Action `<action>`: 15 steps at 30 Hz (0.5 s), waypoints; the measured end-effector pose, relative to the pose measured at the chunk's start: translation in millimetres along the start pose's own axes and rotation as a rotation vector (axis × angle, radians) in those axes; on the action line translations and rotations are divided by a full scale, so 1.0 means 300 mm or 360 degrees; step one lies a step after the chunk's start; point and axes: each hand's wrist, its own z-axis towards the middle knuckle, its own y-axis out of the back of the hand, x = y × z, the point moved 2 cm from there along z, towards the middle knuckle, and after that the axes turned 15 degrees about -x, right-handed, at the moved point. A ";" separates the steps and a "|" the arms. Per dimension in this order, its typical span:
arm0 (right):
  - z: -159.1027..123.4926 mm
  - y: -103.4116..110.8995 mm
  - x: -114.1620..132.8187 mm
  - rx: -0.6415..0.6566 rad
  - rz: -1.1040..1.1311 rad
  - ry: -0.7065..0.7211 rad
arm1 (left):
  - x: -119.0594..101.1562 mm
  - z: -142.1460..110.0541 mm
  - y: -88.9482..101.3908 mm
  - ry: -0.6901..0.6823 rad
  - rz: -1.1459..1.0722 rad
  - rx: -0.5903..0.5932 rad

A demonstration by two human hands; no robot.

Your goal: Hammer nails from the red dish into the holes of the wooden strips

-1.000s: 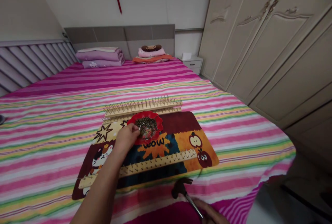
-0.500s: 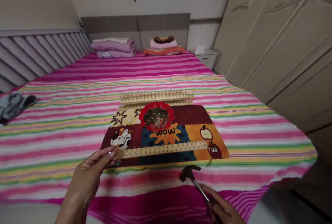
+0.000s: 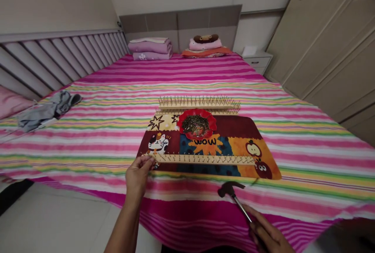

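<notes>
A pale wooden strip (image 3: pixel 202 160) studded with two rows of nails lies across the front of a patterned mat (image 3: pixel 246 124). At its left end, my left hand (image 3: pixel 138 173) is closed, thumb and fingers pinching the wood. My right hand (image 3: pixel 268 231) grips a claw hammer (image 3: pixel 231 190) by its handle, the head hovering in front of the mat and apart from the strip. Behind the strip, a red scalloped dish (image 3: pixel 213 130) holds a heap of loose nails (image 3: pixel 195 122). More nail-studded strips (image 3: pixel 199 107) lie along the mat's back edge, nails pointing up.
Everything rests on a bed with a striped sheet (image 3: pixel 117 124). Folded bedding (image 3: pixel 150 48) and another folded pile (image 3: pixel 205 46) sit by the headboard. Grey clothing (image 3: pixel 49 108) lies at left, near the rail (image 3: pixel 58 57). A wardrobe (image 3: pixel 331 50) stands at right.
The view has turned left, so the scene sits further right. My left hand has changed from a raised pinch near the strip's end to gripping that end. The hammer stays in my right hand.
</notes>
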 end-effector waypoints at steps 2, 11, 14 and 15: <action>-0.006 0.002 0.007 -0.0004 -0.0041 0.0001 | 0.004 -0.004 -0.016 -0.0069 0.0084 0.0020; 0.001 0.011 -0.002 -0.0009 -0.0077 -0.0020 | -0.008 -0.017 -0.026 -0.0265 0.0275 0.0003; 0.004 0.028 0.017 -0.0046 -0.0196 0.0148 | 0.002 -0.022 -0.025 -0.0418 0.0434 -0.0021; 0.001 0.032 0.030 -0.0040 -0.0254 0.0246 | 0.008 -0.023 -0.025 -0.0473 0.0467 -0.0023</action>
